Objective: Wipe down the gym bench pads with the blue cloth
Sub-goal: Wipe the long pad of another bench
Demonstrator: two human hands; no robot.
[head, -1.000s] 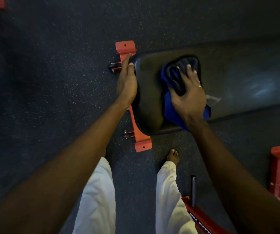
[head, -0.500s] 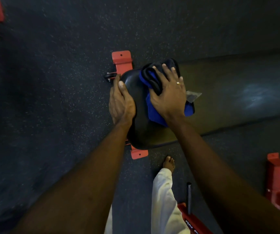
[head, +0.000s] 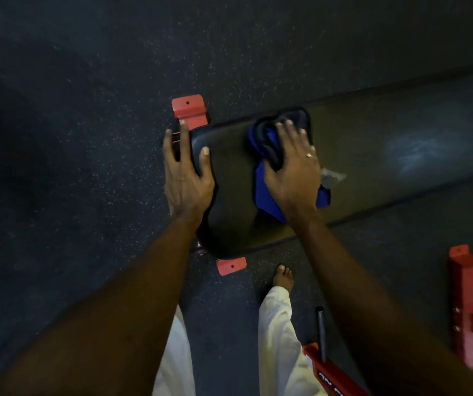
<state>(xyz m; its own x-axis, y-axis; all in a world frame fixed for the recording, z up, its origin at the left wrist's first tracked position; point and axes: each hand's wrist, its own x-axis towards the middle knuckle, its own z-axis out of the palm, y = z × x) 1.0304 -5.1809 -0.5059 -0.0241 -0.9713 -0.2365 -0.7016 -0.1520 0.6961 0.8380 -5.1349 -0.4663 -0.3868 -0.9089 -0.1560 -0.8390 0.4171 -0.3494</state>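
On bench pad (head: 229, 184) running left-right — right hand (head: 292, 172) presses blue cloth (head: 265, 195).

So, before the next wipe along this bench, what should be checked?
1. Blue cloth under right hand: ok, pressed on the bench pad.
2. Cloth spread flat: not ok, bunched.
3. Left hand steadying the pad's end: ok.
4. Pad ahead free of bits: not ok, a pale scrap shows beside the right hand.
5. Bare foot apart from the red frame foot: ok.
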